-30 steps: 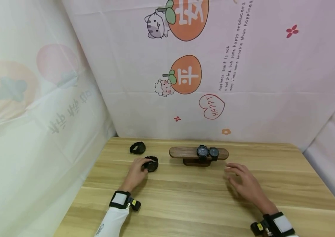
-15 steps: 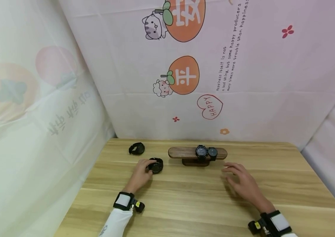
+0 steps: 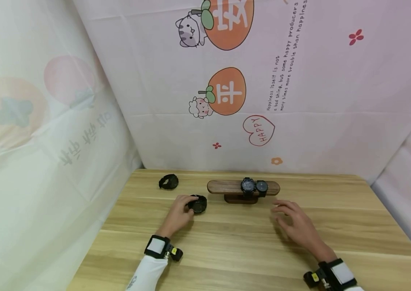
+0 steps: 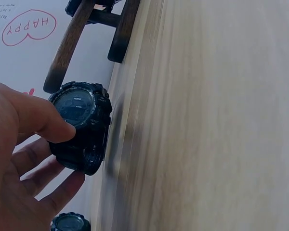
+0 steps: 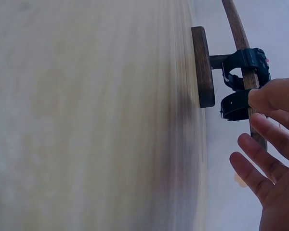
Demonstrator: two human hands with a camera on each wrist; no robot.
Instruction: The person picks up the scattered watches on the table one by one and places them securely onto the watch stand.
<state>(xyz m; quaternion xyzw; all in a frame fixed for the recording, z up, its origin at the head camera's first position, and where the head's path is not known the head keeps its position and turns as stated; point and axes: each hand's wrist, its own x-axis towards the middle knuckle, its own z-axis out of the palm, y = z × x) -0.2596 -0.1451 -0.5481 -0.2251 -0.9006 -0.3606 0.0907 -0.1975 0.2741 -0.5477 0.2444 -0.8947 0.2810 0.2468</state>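
Observation:
My left hand [image 3: 178,215] pinches a black digital wristwatch [image 3: 199,205] between thumb and fingers, just left of a dark wooden watch stand [image 3: 223,186]. In the left wrist view the thumb lies over the strap below the round face of this watch [image 4: 77,108], and the strap is closed in a loop. Two black watches, a larger one [image 3: 248,186] and a smaller one [image 3: 262,187], hang side by side around the stand's bar towards its right end. My right hand [image 3: 298,224] hovers with loosely bent fingers in front of that end, holding nothing.
Another black watch [image 3: 169,182] lies at the back left of the wooden table [image 3: 227,250]. A white printed cloth [image 3: 176,137] hangs behind the table, with more white cloth along both sides. Each wrist carries a strapped camera.
My left hand has carried its watch to the right, closer to the stand's left end. The right hand has stayed nearly still, and the watches on the stand keep their places.

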